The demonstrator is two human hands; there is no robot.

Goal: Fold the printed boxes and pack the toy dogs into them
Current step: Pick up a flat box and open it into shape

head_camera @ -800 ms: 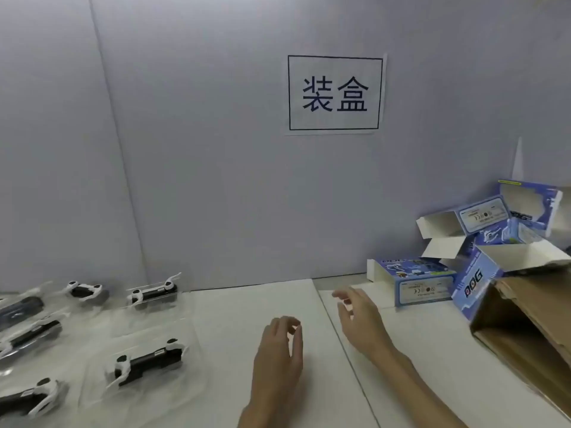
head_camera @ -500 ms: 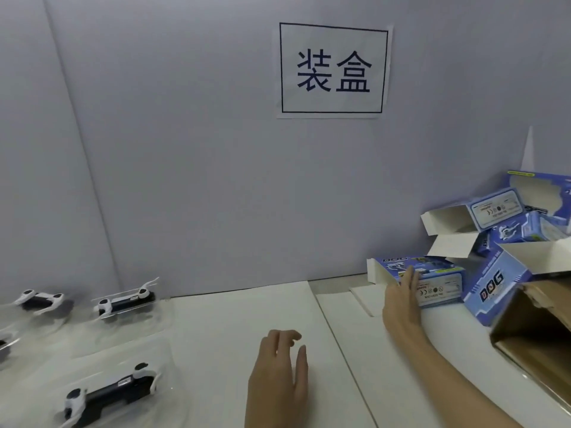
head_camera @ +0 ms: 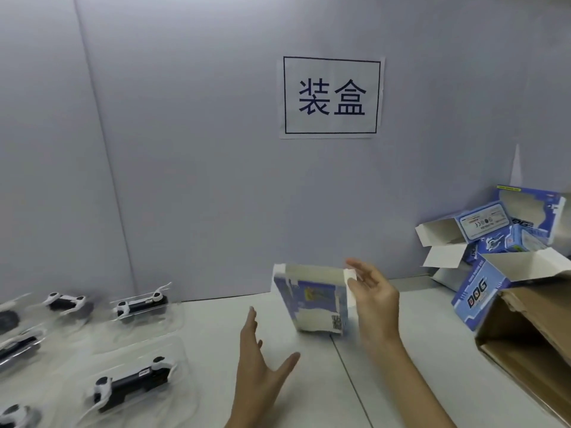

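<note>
a blue printed box (head_camera: 312, 299) is held tilted above the white desk (head_camera: 309, 381) by the right hand (head_camera: 375, 299), gripped at its right edge. the left hand (head_camera: 258, 359) is spread wide just below it, touching nothing. toy dogs (head_camera: 133, 384) in clear trays are laid out at left.

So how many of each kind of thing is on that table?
Toy dogs: 6, some cut off at the edge
Printed boxes: 4 clear, one held by the right hand
Brown carton: 1
Total: 11
</note>
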